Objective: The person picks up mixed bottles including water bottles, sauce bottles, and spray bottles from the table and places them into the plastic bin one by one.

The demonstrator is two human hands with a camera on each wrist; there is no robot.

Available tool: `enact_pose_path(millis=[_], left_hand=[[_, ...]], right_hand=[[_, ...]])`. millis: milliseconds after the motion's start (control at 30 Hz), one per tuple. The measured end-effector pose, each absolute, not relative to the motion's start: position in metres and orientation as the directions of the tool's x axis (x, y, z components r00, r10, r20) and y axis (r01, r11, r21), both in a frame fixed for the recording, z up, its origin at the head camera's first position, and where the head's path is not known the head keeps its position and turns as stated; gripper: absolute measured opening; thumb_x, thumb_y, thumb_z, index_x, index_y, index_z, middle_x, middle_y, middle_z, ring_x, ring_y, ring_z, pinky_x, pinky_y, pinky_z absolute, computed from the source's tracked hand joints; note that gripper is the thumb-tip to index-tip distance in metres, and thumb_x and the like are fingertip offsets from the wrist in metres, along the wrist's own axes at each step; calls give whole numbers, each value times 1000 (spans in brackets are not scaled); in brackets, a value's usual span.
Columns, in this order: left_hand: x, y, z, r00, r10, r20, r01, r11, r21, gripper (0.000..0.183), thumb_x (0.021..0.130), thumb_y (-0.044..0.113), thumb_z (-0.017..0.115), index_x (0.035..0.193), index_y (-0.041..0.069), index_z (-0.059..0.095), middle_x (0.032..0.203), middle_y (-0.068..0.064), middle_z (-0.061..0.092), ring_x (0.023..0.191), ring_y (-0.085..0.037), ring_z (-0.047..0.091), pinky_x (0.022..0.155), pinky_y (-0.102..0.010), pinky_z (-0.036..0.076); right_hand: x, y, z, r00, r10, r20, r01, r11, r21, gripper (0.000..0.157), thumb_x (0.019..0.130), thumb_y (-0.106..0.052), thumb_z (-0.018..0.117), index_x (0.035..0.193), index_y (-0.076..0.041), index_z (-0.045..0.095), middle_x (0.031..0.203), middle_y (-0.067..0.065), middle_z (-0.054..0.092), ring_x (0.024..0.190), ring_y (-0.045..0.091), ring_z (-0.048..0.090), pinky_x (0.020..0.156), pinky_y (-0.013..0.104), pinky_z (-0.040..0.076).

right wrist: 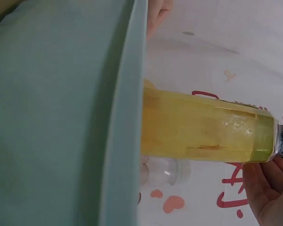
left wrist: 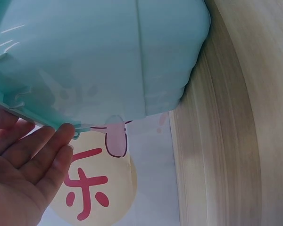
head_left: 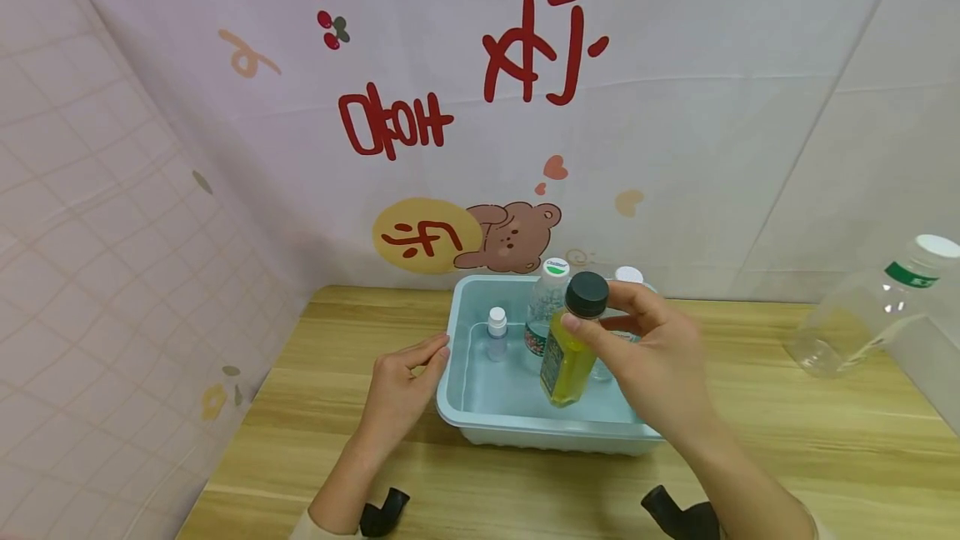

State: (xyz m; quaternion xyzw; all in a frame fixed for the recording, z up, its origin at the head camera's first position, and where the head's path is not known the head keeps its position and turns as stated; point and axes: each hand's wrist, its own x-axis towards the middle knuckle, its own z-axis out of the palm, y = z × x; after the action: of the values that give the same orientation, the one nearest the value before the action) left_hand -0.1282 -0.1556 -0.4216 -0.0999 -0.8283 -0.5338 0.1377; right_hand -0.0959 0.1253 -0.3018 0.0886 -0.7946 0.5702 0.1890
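While the right hand [head_left: 652, 348] pinches the yellow bottle [head_left: 566, 357] near its black cap [head_left: 587, 293], the bottle stands nearly upright inside the tub [head_left: 525, 427]. Left hand [head_left: 401, 386] rests with fingers straight against the tub's left rim, holding nothing.

Colours as I logged them from my station. Tub [head_left: 457, 407]: pale teal throughout, a shade greener in the right wrist view. Bottle [head_left: 566, 361] in the right hand [head_left: 652, 357]: yellow liquid, black cap, dark label with small print. Small bottle [head_left: 497, 334] in the tub: bluish-clear, white cap. Taller bottle [head_left: 546, 307] behind: clear, white cap, green-and-white label. Empty bottle [head_left: 862, 323] at the right edge: clear, white cap, green band. Table [head_left: 787, 448]: light wood grain, yellow-tan. Backdrop [head_left: 675, 107]: white cloth, red lettering, brown bear, yellow disc, red berries. Left wall [head_left: 90, 273]: pinkish-white grid pattern.
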Motion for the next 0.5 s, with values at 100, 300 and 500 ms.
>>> enact_pose_path(millis=[100,300,500], left_hand=[[-128,-155,-421,-941,17,339,315,412,855,27,99,12,75,124,5,77,128,-15,72,122,-27,68,95,-42,58],[-128,-154,-421,-941,23,339,319,400,859,27,99,13,74,125,5,77,128,-13,72,123,-27,68,95,-42,58],[-128,-155,-421,-937,21,348,325,412,851,27,99,14,74,125,5,77,127,-12,73,122,-27,68,95,-42,58]], right_hand=[[-99,119,-307,-925,67,375,-339,308,-889,28,86,-13,88,112,-10,78,104,-2,76,88,22,73,73,30,60],[-106,109,-320,-930,40,366,-342,274,-899,28,86,-16,89,112,-14,78,106,-3,75,91,21,72,79,31,59],[-112,98,-333,-944,25,330,-313,251,-916,31,85,-19,90,113,-15,78,109,-5,75,95,22,71,81,34,61]])
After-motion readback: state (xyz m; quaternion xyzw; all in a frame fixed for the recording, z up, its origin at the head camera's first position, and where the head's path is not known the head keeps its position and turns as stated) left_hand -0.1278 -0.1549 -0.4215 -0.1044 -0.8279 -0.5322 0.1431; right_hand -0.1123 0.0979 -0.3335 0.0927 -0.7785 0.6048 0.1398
